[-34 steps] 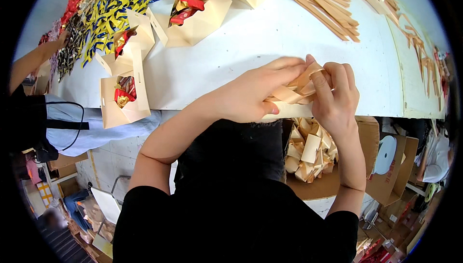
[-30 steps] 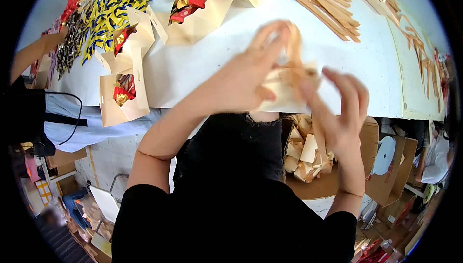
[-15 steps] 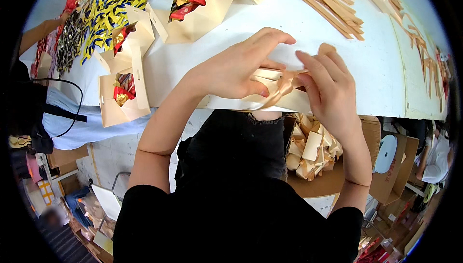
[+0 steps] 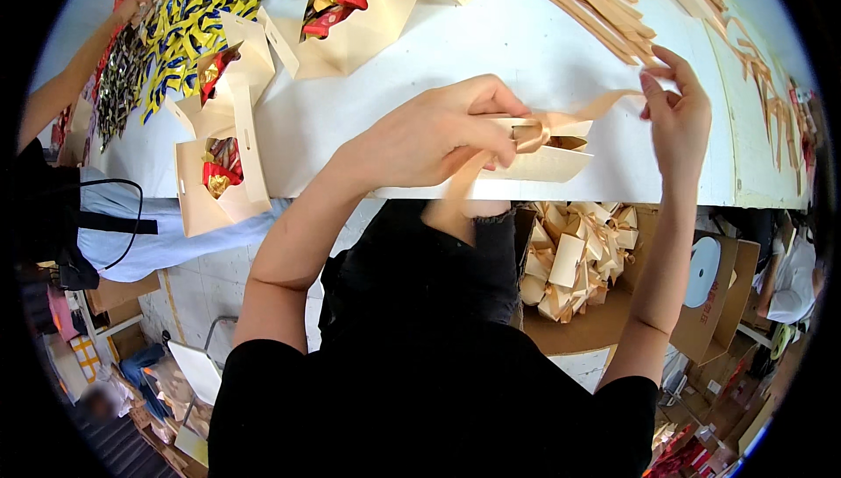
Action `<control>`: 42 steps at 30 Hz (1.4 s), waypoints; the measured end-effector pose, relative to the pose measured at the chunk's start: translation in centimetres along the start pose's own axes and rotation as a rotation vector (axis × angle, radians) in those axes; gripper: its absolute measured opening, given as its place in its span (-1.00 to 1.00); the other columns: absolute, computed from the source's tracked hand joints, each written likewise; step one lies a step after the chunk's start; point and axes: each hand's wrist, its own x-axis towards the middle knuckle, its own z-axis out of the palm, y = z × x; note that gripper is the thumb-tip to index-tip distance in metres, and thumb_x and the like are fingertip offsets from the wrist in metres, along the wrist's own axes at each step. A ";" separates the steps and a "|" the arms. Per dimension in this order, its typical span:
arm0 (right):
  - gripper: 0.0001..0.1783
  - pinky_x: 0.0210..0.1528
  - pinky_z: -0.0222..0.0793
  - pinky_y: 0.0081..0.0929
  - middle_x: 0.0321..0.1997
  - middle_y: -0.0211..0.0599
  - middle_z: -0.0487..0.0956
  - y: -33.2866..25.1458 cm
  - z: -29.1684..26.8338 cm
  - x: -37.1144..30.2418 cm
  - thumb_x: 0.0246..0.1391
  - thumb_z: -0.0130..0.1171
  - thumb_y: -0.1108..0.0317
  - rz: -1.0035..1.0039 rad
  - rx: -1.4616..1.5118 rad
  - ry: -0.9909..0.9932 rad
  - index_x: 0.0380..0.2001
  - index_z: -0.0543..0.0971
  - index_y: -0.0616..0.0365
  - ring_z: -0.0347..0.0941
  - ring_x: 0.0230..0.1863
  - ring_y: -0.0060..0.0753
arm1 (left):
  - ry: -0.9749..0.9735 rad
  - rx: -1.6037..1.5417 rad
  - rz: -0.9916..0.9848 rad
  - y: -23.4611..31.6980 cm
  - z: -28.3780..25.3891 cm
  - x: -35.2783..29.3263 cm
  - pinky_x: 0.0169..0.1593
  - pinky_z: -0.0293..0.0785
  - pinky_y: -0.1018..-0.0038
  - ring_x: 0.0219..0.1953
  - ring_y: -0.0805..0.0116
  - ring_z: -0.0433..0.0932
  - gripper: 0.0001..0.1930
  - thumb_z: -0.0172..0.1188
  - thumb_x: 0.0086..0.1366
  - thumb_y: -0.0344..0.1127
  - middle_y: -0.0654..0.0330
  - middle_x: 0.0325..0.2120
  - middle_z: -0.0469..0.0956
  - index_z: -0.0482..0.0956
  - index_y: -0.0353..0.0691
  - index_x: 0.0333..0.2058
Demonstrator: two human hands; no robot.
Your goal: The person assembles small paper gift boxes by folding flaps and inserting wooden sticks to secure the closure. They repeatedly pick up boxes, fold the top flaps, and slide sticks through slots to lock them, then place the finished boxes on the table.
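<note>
A small cream cardboard gift box (image 4: 552,165) stands near the table's front edge, with a tan satin ribbon (image 4: 604,105) passed through its top and looped there. My left hand (image 4: 447,132) grips the top left of the box, thumb and fingers pressed by the ribbon loop. One ribbon end hangs blurred over the table edge below this hand. To the right, my right hand (image 4: 679,114) pinches the other end, and the ribbon runs from the box up to its fingers. Part of the box is hidden behind my left hand.
Open cream boxes (image 4: 223,202) with red and gold sweets stand at the left and back. Yellow-blue wrapped sweets (image 4: 206,22) are heaped behind them. Cut ribbons (image 4: 587,0) lie at the back. A carton (image 4: 578,338) of finished boxes sits below. Another person's arm (image 4: 74,84) reaches in at left.
My right hand has moved right and up from the box, drawing the ribbon end out. The left hand stays on the box, and the other ribbon end now swings below it.
</note>
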 end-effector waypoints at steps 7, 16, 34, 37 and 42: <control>-0.54 0.08 0.39 -0.17 0.00 -0.20 0.57 -3.8 3.5 -3.6 -0.06 0.33 0.37 -0.535 -0.081 -0.407 -0.01 0.58 0.13 0.47 0.01 -0.07 | 0.287 0.734 0.708 -2.3 -0.1 -0.1 0.17 0.47 0.21 0.08 0.12 0.56 -0.80 0.34 0.07 -0.44 0.01 -0.02 0.59 0.68 -0.23 -0.27; -0.65 -0.23 0.45 -0.34 -0.25 -0.24 0.60 -2.9 5.6 -4.4 -0.19 0.39 0.49 -0.431 0.061 -0.286 -0.22 0.64 0.24 0.49 -0.24 -0.15 | 0.240 0.565 0.644 -1.8 4.6 -5.1 0.01 0.61 0.36 -0.03 0.10 0.63 -0.73 0.29 0.06 -0.53 -0.01 -0.14 0.64 0.65 -0.33 -0.19; -0.49 -0.11 0.46 -0.27 -0.13 -0.09 0.61 -3.9 5.3 -5.7 -0.13 0.26 0.61 -0.424 0.142 -0.259 0.00 0.54 0.26 0.51 -0.11 0.01 | 0.580 0.294 0.105 -0.8 5.0 -1.5 -0.19 0.40 0.38 -0.22 0.35 0.53 -0.87 0.43 0.08 -0.29 0.15 -0.31 0.62 0.71 -0.19 -0.44; -0.45 -0.15 0.48 -0.29 -0.16 -0.10 0.63 -3.5 5.6 -5.8 -0.10 0.25 0.62 -0.478 0.052 -0.250 0.06 0.51 0.25 0.53 -0.15 0.01 | 0.685 0.513 0.388 -1.0 4.4 -1.0 -0.01 0.27 0.28 0.04 0.22 0.41 -0.90 0.42 0.05 -0.28 0.19 -0.09 0.58 0.71 -0.13 -0.47; -0.53 -0.24 0.49 -0.35 -0.23 -0.15 0.64 -3.3 6.9 -6.8 -0.06 0.23 0.65 -0.451 0.110 -0.125 0.01 0.53 0.27 0.54 -0.21 -0.11 | 0.487 0.656 0.380 -2.2 3.8 -0.3 0.10 0.08 0.24 0.15 0.17 0.30 -0.90 0.32 0.13 -0.32 0.24 0.04 0.51 0.68 -0.17 -0.52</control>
